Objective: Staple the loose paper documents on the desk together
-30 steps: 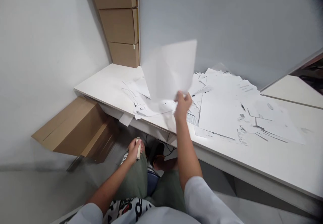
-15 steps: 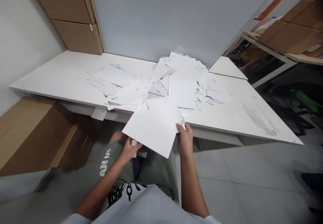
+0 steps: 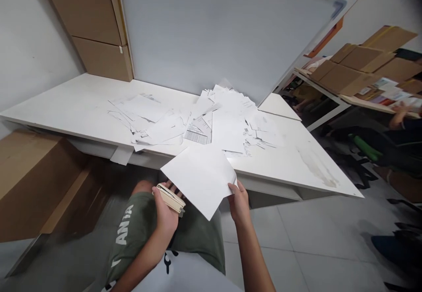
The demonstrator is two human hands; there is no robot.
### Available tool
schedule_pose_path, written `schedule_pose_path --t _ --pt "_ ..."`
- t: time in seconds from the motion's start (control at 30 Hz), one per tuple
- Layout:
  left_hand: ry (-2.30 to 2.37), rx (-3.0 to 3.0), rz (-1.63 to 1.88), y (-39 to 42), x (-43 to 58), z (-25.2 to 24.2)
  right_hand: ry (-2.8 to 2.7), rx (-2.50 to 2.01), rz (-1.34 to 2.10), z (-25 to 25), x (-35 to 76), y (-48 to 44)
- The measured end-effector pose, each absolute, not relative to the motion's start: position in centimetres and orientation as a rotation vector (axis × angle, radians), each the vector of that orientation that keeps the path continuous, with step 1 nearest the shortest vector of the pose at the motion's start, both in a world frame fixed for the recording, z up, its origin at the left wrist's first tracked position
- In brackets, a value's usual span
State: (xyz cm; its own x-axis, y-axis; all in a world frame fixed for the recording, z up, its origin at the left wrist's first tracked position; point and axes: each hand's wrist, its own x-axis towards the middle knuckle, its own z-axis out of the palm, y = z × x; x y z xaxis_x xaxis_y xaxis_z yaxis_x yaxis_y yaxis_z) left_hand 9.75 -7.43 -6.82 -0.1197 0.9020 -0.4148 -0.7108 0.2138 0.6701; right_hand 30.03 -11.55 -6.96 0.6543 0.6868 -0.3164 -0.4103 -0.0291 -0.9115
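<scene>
My left hand [image 3: 167,208] is closed around a cream-coloured stapler [image 3: 169,199], whose metal end points to the lower right. My right hand [image 3: 239,197] pinches the right edge of a blank white sheet of paper [image 3: 199,178] between thumb and fingers. The sheet is tilted over my lap and the front edge of the desk, and its left part is close to the fingertips of my left hand. Beyond it, a heap of loose papers [image 3: 227,127] lies on the white desk [image 3: 280,164], some of them printed.
More papers [image 3: 141,107] are spread on the desk's left side. A whiteboard [image 3: 204,33] leans behind the heap, beside stacked cardboard boxes [image 3: 99,57]. An open carton [image 3: 29,173] stands at lower left. At right are another table with boxes [image 3: 349,72] and a person's hand [image 3: 400,109].
My left hand has drawn away from the sheet's lower edge and turned, bringing the stapler into clear view. My right hand still holds the sheet. The camera view has shifted up and right.
</scene>
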Motion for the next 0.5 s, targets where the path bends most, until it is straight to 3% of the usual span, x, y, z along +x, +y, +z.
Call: schedule_pose_path --t 0.5 --pt "1.025 0.230 1.479 -6.7 11.4 -6.2 -0.514 -1.120 1.395 -5.5 30.6 -13.1"
